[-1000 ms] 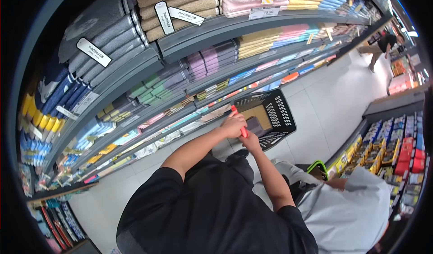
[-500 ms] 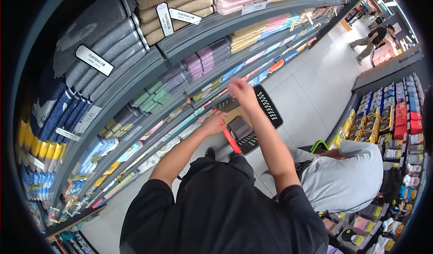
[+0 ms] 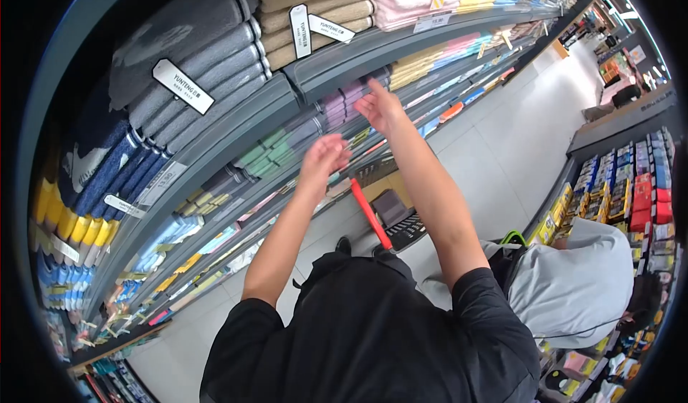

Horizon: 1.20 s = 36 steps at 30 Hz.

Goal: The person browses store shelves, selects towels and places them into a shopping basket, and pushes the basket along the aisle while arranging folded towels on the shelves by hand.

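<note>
My right hand point(image 3: 382, 109) reaches toward the shelf, index finger stretched out, the others loosely bent. It holds nothing I can see and is nearest to the folded purple towels point(image 3: 334, 111); I cannot tell whether it touches them. Slightly blurred, my left hand point(image 3: 325, 161) hovers in front of the lower shelves with its fingers apart, close to the green towels point(image 3: 276, 149). Below both hands is a black shopping basket point(image 3: 410, 231) with a red handle point(image 3: 370, 213). A dark grey folded item point(image 3: 390, 208) lies inside the basket.
Grey tagged towels point(image 3: 215, 80), brown towels point(image 3: 315, 2) and pink towels point(image 3: 405, 2) fill the upper shelf. A person in a grey shirt point(image 3: 573, 281) bends close at my right, beside a rack of packaged goods point(image 3: 609, 181). A tiled aisle point(image 3: 494, 159) runs ahead.
My left hand has left the basket's red handle and risen toward the shelf. My right hand has moved up toward the purple towels. The walking person in the distance is now mostly hidden.
</note>
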Tool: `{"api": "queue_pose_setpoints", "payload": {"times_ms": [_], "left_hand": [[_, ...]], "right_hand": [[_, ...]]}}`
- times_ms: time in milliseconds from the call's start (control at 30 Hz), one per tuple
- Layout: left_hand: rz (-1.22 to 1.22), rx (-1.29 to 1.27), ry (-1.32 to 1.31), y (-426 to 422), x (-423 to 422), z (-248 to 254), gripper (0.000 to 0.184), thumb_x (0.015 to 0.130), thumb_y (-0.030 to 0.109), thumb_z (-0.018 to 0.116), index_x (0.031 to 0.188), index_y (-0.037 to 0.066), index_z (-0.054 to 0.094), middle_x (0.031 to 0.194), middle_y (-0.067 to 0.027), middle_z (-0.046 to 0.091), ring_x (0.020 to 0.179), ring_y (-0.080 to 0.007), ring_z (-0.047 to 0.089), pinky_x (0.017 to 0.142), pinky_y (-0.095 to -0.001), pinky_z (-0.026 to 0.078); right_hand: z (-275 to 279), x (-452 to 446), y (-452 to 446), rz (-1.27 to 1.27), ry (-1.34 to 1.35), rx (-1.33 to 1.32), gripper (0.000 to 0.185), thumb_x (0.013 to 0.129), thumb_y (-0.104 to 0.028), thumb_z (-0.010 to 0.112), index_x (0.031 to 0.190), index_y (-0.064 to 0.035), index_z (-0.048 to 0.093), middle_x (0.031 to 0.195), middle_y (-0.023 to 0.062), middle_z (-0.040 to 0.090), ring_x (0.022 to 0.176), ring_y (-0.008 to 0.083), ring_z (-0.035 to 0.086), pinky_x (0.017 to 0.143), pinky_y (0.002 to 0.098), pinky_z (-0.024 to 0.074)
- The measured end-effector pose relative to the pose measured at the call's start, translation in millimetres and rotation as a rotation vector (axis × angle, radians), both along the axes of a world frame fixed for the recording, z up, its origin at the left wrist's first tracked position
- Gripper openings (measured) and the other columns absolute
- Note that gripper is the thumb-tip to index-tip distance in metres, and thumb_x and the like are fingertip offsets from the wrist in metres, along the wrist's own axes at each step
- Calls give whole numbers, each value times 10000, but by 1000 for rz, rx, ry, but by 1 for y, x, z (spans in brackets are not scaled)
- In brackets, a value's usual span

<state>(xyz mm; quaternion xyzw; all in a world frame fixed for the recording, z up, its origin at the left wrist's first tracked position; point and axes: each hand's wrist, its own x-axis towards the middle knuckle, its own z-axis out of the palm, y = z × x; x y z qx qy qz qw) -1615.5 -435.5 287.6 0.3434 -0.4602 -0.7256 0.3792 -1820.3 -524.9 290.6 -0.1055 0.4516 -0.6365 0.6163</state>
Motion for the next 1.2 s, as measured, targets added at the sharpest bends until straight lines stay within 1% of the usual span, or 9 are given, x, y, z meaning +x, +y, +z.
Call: {"api": "queue_pose_setpoints", "payload": {"times_ms": [200,333,567,633,733,767,933,1067,1200], "left_hand": [[68,252,298,-30,-37,26,511,984,344,591,1328,-2,442,1223,-148,572,1153,-266,570,953,-418,492],[200,358,389,-39,-50,17,599,934,468,630,1272,2,462,1238,-143,543,1205,-278,528,1021,-459,438],[180,491,574,-33,-43,13,621,916,533,612,1362,122,478,1361,-60,548,1249,-232,513,1060,-446,394],[156,639,596,-39,-43,-4,529,908,433,661,1305,110,524,1291,-92,585,1186,-254,558,1006,-433,444],[142,548,510,-36,-49,-7,446,881,245,696,1260,71,537,1239,-119,599,1134,-292,589,963,-445,491],[132,515,479,-31,-50,-5,445,878,216,689,1265,65,531,1241,-120,599,1136,-298,591,962,-454,496],[-226,326,240,8,-24,-27,607,795,124,717,1340,20,471,1283,-128,581,1197,-293,569,1043,-484,460],[-572,349,-37,40,-21,-66,638,793,131,724,1367,25,466,1277,-101,591,1192,-244,575,1041,-404,459],[-654,416,-149,57,-43,-111,581,818,138,701,1351,35,496,1247,-82,608,1156,-202,591,996,-366,473]], "right_hand": [[14,23,-28,-112,172,-3,432,841,-276,740,1156,-45,557,1012,109,635,894,243,618,773,428,500],[55,44,3,-367,863,-370,470,777,-210,751,1156,-5,565,921,90,671,893,213,643,814,344,499],[50,28,76,-280,358,-288,217,856,-102,677,1000,-47,523,916,43,576,801,125,586,649,289,540],[34,22,90,-278,259,-262,213,874,-95,666,977,-34,490,917,47,533,795,154,597,695,357,586],[26,9,113,-218,184,-202,274,871,-88,680,1053,1,496,919,51,531,821,150,604,680,329,595],[4,-2,121,-145,260,-202,369,915,-205,664,1165,7,497,1072,109,593,973,225,630,800,414,588],[-20,-48,215,9,-542,-394,816,896,-659,524,1476,-100,394,1464,145,476,1278,351,521,1057,562,415],[-119,-84,293,-96,-423,42,840,870,-681,546,1443,-75,448,1445,158,492,1292,351,506,1075,533,412],[-148,-80,341,-37,-374,97,795,871,-625,600,1419,-66,467,1412,158,521,1273,348,519,1080,520,411]]}}
